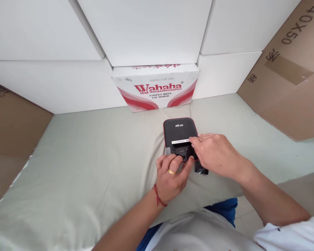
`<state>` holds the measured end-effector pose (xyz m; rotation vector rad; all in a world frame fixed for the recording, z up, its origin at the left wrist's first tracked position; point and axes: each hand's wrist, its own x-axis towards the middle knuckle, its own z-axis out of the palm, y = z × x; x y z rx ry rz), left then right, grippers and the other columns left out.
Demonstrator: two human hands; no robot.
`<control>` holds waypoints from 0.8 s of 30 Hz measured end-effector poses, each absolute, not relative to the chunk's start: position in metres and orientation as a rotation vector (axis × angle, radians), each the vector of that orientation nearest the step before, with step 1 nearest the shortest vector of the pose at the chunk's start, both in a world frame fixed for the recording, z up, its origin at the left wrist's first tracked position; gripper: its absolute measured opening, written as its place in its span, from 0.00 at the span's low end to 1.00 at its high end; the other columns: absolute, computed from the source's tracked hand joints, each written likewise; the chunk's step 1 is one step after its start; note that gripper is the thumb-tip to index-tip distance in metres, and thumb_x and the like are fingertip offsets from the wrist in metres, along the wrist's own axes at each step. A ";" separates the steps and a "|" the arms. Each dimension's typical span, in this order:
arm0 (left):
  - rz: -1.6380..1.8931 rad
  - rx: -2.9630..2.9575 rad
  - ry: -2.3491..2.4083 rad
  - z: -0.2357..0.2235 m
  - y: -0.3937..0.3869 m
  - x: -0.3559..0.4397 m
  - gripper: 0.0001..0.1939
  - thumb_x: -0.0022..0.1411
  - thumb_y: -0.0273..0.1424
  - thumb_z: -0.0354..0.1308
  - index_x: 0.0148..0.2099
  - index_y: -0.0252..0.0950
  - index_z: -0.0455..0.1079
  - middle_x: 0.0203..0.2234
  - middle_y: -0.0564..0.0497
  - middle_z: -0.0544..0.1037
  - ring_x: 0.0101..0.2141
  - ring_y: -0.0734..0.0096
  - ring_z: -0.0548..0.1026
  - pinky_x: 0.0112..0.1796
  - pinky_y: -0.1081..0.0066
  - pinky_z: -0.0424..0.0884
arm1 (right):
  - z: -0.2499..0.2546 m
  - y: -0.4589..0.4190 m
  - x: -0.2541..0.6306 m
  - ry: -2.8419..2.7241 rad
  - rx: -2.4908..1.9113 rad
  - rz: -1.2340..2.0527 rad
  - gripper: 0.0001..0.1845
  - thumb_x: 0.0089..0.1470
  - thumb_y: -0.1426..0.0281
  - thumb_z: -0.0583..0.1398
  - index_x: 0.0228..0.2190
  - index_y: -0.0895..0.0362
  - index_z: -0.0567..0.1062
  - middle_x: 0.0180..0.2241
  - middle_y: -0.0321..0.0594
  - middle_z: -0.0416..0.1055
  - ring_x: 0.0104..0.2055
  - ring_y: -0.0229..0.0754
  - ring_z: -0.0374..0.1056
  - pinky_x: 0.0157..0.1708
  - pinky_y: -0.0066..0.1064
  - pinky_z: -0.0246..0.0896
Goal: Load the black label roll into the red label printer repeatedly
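Note:
A small black device with a red edge lies on the pale cloth-covered table, with an opened compartment at its near end. My left hand, wearing a gold ring and a red wrist string, grips the device's near edge with curled fingers. My right hand rests over the device's right side, fingertips pinched at the white label strip by the opening. A black part pokes out under my right hand.
A white Wahaha water carton stands just behind the device against stacked white boxes. Brown cardboard boxes flank the table at the left and right. The table's near edge runs by my body.

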<state>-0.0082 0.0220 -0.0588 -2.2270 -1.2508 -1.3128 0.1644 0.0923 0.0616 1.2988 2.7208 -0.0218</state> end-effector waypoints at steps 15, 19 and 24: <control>-3.190 -1.926 -2.032 -0.078 0.072 -0.051 0.43 0.55 0.36 0.72 0.71 0.58 0.62 0.71 0.52 0.64 0.73 0.54 0.60 0.71 0.54 0.58 | 0.009 0.058 0.182 3.608 1.215 -0.572 0.18 0.66 0.82 0.58 0.52 0.55 0.79 0.41 0.42 0.86 0.50 0.45 0.82 0.50 0.37 0.80; -3.339 -2.044 -1.926 -0.083 0.076 -0.046 0.49 0.56 0.37 0.71 0.75 0.60 0.54 0.77 0.53 0.56 0.78 0.54 0.49 0.76 0.50 0.48 | 0.004 0.055 0.184 3.594 1.281 -0.656 0.21 0.66 0.81 0.58 0.55 0.51 0.78 0.44 0.42 0.86 0.50 0.45 0.82 0.53 0.41 0.81; -3.444 -2.039 -1.913 -0.088 0.079 -0.043 0.55 0.55 0.38 0.73 0.77 0.63 0.47 0.79 0.54 0.52 0.79 0.53 0.47 0.75 0.47 0.50 | 0.006 0.057 0.185 3.558 1.245 -0.677 0.20 0.67 0.82 0.58 0.54 0.53 0.77 0.44 0.43 0.86 0.52 0.45 0.81 0.54 0.40 0.79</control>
